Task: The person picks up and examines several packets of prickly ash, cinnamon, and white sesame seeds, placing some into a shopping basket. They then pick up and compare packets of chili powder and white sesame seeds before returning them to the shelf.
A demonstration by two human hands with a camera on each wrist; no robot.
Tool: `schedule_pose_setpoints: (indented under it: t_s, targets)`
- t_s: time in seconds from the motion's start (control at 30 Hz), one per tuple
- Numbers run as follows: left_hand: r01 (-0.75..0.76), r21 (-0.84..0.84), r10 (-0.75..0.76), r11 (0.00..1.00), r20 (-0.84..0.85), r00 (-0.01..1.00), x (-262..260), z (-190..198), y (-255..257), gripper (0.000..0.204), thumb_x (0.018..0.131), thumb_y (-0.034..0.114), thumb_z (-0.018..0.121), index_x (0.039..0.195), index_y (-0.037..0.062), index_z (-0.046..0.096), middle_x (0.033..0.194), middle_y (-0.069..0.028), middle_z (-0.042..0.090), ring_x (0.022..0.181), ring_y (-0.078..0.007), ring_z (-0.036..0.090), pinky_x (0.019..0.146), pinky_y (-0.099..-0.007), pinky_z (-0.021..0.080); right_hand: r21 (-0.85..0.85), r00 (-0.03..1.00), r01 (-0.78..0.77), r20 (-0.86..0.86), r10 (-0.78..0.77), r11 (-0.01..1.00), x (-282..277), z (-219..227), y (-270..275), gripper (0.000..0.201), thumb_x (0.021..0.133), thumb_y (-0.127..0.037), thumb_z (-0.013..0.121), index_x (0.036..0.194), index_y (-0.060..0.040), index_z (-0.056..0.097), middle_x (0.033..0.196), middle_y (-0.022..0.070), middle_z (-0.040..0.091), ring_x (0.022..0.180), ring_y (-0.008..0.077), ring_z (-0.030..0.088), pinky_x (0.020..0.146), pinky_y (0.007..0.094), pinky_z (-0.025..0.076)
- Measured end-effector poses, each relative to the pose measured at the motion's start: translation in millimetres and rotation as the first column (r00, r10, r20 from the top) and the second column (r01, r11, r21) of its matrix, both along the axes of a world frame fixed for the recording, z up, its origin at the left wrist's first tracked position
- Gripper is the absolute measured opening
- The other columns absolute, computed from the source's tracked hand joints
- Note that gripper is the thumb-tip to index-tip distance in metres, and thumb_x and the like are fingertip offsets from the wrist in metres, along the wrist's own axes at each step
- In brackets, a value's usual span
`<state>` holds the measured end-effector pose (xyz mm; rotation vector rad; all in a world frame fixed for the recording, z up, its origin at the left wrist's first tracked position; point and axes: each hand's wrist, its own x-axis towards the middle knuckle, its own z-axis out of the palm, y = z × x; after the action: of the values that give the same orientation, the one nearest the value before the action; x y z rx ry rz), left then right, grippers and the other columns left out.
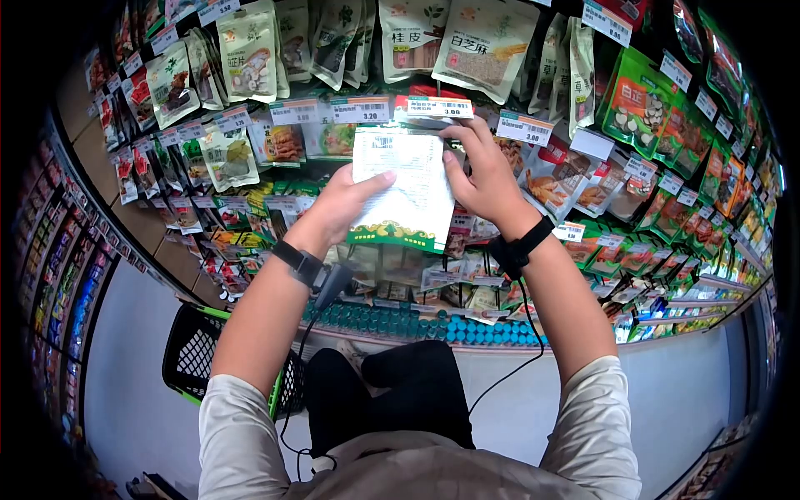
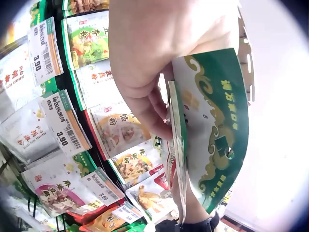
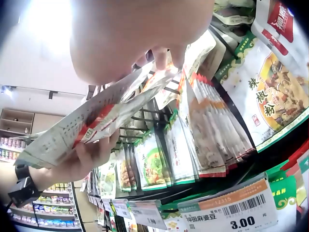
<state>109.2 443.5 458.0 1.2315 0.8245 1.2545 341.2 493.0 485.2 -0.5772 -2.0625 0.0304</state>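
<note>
In the head view, my left hand (image 1: 337,204) grips a white seasoning packet (image 1: 402,187) at its left edge, thumb across the printed back. The packet has a barcode, small text and a green and gold lower border. My right hand (image 1: 492,179) is at its upper right corner, thumb at the edge and bent fingers by the top. The left wrist view shows the green border (image 2: 229,125) bowing outward beside a narrower layer with red print. Seen from the right wrist, the left fingers (image 3: 89,157) curl under the packet, which bears a red patch.
Hanging spice packets (image 1: 483,50) fill the rack, with price tags (image 1: 523,127) along its rails. A black and green shopping basket (image 1: 196,354) stands on the floor at left. Cables run from both wrist straps. Blue-capped containers (image 1: 492,331) line the bottom shelf.
</note>
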Motion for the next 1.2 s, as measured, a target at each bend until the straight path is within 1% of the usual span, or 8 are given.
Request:
schedule_pose_setpoints:
  t_s: [0.5,0.67,0.73,0.8,0.87,0.93,1.13,1.2]
  targets:
    - [-0.151,-0.041,0.152,0.988,0.018,0.988,19,-25,57,0.027,0.097,0.012,0.062,0.118,-0.0046,0.060,0.108,-0.0118,0.069,0.092,-0.0190,0.068,0.080,-0.0339,0.056,-0.129,0.805,0.485,0.452,-0.384,0.865,-16,-10,53,0.047,0.097,-0.031,0.042,0.131,-0.0017,0.056,0.144,0.0200,0.049,0.143,0.0335,0.034,0.115,0.0559,0.026]
    - [-0.188,-0.028,0.187,0.982,-0.020,0.982,5,-43,-3,0.030,0.097,0.010,0.060,0.122,-0.0070,0.059,0.111,-0.0140,0.069,0.095,-0.0200,0.069,0.082,-0.0341,0.057,-0.139,0.944,0.301,0.180,-0.275,0.943,-22,-61,-20,0.061,0.095,-0.030,0.051,0.144,0.0044,0.038,0.147,0.0300,0.041,0.137,0.0423,0.041,0.116,0.0482,0.029]
    - [-0.080,-0.114,0.084,0.990,0.031,0.996,-6,-59,-52,0.034,0.096,0.010,0.063,0.126,-0.0062,0.057,0.116,-0.0145,0.068,0.101,-0.0208,0.068,0.087,-0.0343,0.057,-0.393,0.984,0.173,0.037,-0.173,0.903,-22,-80,-78,0.065,0.095,-0.029,0.057,0.147,0.0036,0.034,0.147,0.0301,0.041,0.137,0.0416,0.042,0.115,0.0467,0.031]
    - [-0.039,-0.146,0.054,0.989,0.102,0.993,-7,-80,-99,0.038,0.095,0.013,0.065,0.127,-0.0060,0.057,0.119,-0.0136,0.066,0.106,-0.0202,0.065,0.091,-0.0349,0.054,-0.598,0.974,-0.056,-0.208,-0.088,0.800,-23,-122,-118,0.061,0.098,-0.024,0.059,0.147,0.0017,0.033,0.143,0.0274,0.046,0.132,0.0335,0.050,0.108,0.0414,0.040]
    - [-0.031,-0.197,0.042,0.980,0.050,0.998,-8,-106,-134,0.037,0.095,0.013,0.066,0.126,-0.0047,0.058,0.117,-0.0116,0.067,0.105,-0.0170,0.063,0.091,-0.0325,0.052,-0.701,0.768,-0.534,-0.636,-0.077,0.473,-25,-158,-151,0.054,0.099,-0.015,0.058,0.145,0.0004,0.034,0.136,0.0204,0.053,0.124,0.0213,0.055,0.100,0.0329,0.046]
    - [-0.088,-0.172,0.091,0.981,0.010,0.996,-6,-132,-161,0.036,0.095,0.013,0.067,0.125,-0.0045,0.059,0.116,-0.0109,0.067,0.104,-0.0159,0.063,0.091,-0.0320,0.051,-0.821,0.827,-0.527,-0.555,-0.091,0.220,-17,-201,-164,0.050,0.099,-0.009,0.057,0.143,0.0007,0.035,0.130,0.0124,0.057,0.114,0.0142,0.058,0.092,0.0275,0.049]
    - [-0.200,-0.418,0.339,0.886,0.290,0.895,-8,-190,-215,0.040,0.093,0.007,0.066,0.128,-0.0053,0.053,0.117,-0.0121,0.066,0.102,-0.0181,0.065,0.091,-0.0331,0.052,-0.868,0.902,-0.407,-0.432,-0.027,0.284,-37,-234,-208,0.068,0.096,0.001,0.057,0.154,0.0001,0.020,0.128,0.0144,0.058,0.115,0.0138,0.057,0.094,0.0268,0.047]
    - [-0.251,-0.461,0.409,0.851,0.281,0.869,-12,-208,-226,0.041,0.095,0.008,0.063,0.132,-0.0048,0.050,0.125,-0.0142,0.062,0.109,-0.0205,0.063,0.093,-0.0343,0.051,-0.842,0.839,-0.509,-0.531,-0.117,0.176,-46,-221,-221,0.076,0.095,0.004,0.058,0.156,-0.0019,0.013,0.130,0.0167,0.058,0.118,0.0156,0.056,0.096,0.0274,0.045]
